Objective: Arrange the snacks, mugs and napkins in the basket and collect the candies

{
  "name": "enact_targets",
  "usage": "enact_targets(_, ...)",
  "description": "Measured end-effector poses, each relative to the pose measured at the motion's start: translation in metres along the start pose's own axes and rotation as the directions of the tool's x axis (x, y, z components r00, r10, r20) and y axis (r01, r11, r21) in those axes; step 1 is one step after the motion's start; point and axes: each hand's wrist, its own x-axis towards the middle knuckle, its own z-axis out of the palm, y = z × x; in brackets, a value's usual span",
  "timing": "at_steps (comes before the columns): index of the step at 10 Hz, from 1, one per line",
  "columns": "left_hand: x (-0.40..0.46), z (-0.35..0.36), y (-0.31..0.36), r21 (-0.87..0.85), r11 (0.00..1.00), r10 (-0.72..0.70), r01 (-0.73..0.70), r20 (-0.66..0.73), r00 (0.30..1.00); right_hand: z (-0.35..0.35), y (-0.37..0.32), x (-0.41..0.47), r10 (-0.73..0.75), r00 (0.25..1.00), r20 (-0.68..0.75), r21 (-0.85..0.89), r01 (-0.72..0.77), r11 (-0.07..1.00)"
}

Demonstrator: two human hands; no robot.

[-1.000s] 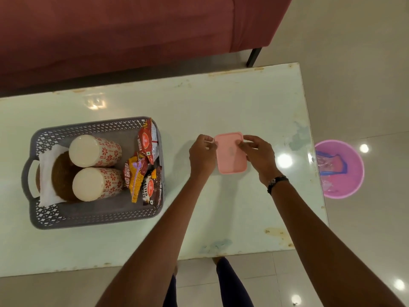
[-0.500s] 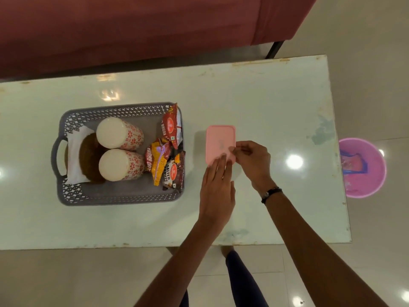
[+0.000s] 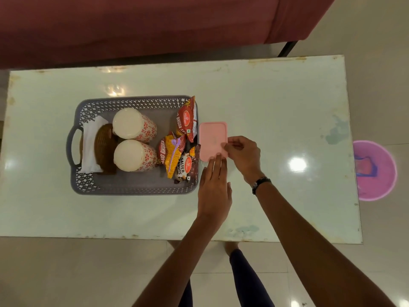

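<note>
A grey lattice basket (image 3: pixel 132 189) stands on the table. Inside lie two white mugs with red flowers (image 3: pixel 132 126) (image 3: pixel 134 156), a white napkin (image 3: pixel 89 142) with a brown woven mat (image 3: pixel 104 147) on it, and several snack packets (image 3: pixel 174 156) along its right wall. A pink lidded box (image 3: pixel 212 138) rests right against the basket's right side. My right hand (image 3: pixel 242 155) pinches the box's right edge. My left hand (image 3: pixel 213 189) lies flat with straight fingers, its tips touching the box's near edge.
The pale glass table (image 3: pixel 276 107) reaches to my body at the near edge. A red sofa (image 3: pixel 143 25) runs along the far side. A pink bucket (image 3: pixel 376 171) stands on the floor past the table's right end.
The pink box has slid left until it sits against the basket. My left hand let go of the box's left edge and now lies flat at its near edge. The view shifted.
</note>
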Motion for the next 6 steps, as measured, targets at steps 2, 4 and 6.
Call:
enact_targets(2, 0.000, -0.003, -0.002, -0.067, 0.998, 0.016, -0.016, -0.003, 1.000, -0.002, -0.002, -0.007, -0.002, 1.000, 0.027, 0.003, 0.002, 1.000)
enact_targets(4, -0.013, -0.029, -0.005, -0.203, 0.976, 0.075, -0.082, -0.042, 0.996, -0.010, -0.007, -0.042, -0.100, 0.993, -0.066, -0.013, 0.099, 0.995)
enact_targets(6, -0.036, -0.102, -0.038, -0.333, 0.935, 0.096, -0.123, -0.096, 0.991, 0.002, -0.043, -0.086, -0.130, 0.987, -0.092, 0.095, 0.138, 0.986)
